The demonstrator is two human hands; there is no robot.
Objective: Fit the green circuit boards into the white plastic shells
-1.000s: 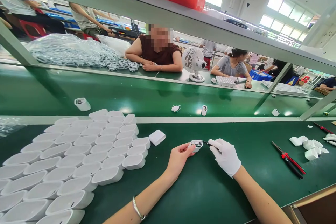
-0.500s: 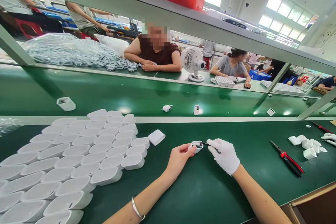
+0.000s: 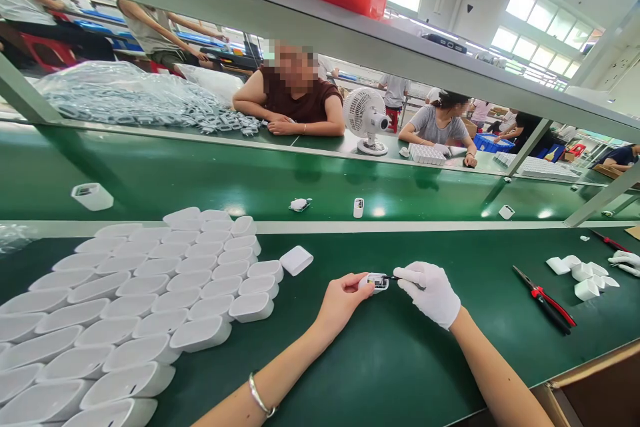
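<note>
Bare and with a bracelet at the wrist, my left hand [image 3: 345,300] pinches a small white housing [image 3: 376,282] by its left end, its open side showing parts inside. My right hand [image 3: 429,292], in a white glove, is closed on a thin black tool [image 3: 406,279] whose tip reaches the housing's right end. Left of my hands stand many white oval shells [image 3: 205,287] in close rows. A single white shell [image 3: 297,260] lies apart from them, near the rows' right edge.
Red-and-black pliers [image 3: 545,299] and several white pieces [image 3: 585,275] lie at the right. Beyond the pale strip, a green belt [image 3: 240,180] carries scattered parts. A white fan [image 3: 367,117] and seated people are across it; a shelf [image 3: 300,17] spans overhead.
The parts on the green belt have shifted left. My right hand has turned slightly, and the black tool now lies flatter. My left hand still holds the housing.
</note>
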